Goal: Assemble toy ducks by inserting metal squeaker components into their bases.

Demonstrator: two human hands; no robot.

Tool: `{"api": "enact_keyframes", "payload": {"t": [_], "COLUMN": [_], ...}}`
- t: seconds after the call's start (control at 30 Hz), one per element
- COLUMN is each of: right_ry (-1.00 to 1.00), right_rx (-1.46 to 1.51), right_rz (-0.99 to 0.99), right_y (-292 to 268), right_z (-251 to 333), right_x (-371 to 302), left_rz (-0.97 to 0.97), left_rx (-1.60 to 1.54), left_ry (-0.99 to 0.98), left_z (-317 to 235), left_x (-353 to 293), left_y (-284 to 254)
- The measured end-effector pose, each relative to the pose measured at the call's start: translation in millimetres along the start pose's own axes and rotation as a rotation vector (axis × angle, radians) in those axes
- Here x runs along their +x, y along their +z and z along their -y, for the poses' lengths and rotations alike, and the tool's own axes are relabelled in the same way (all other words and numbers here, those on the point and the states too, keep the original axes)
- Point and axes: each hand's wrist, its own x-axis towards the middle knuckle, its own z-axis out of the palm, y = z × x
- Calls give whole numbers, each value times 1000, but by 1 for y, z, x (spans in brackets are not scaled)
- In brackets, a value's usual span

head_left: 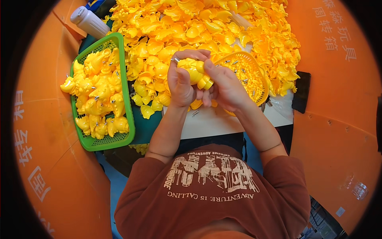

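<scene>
Head view: left hand point(180, 81) and right hand point(225, 85) both clamp a yellow toy piece point(195, 71) above the surface point(211, 123), apparently mid-assembly; pressing the halves flush likely needs steady alignment.

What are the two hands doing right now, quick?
Left hand: closed around the yellow plastic toy.
Right hand: closed, gripping the same toy from the other side.

The toy point(195, 71) in both hands is glossy, smooth yellow plastic, like the pile point(207, 28) behind. The green basket point(129, 119) is perforated plastic. The screws point(238, 73) look like shiny metal. The shirt point(207, 203) is matt cloth.
</scene>
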Motion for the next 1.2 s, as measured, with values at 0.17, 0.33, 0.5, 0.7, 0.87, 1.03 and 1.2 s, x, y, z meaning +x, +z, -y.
{"api": "enact_keyframes", "payload": {"t": [0.17, 0.33, 0.5, 0.7, 0.87, 1.03, 1.2], "right_ry": [-503, -587, -548, -659, -723, -861, -779], "right_rx": [-466, -609, -492, -894, -1012, -1107, -1018], "right_rz": [-302, -272, -291, -227, -285, -325, -342], "right_y": [18, 7, 8, 4, 7, 8, 7], "right_z": [6, 3, 7, -3, -21, -30, -31], "right_x": [-4, -5, -6, -6, 4, 8, 7], "left_rz": [14, 19, 36, 4, -256, -395, -337], "left_rx": [-166, -112, -44, -9, -136, -294, -279], "left_ry": [-74, -113, -50, -46, -57, -123, -242], "left_z": [1, -9, -7, -9, -3, -8, -18], "left_x": [1, 3, 2, 0, 0, 1, 0], "left_y": [-1, 8, 7, 3, 0, 2, 6]}}
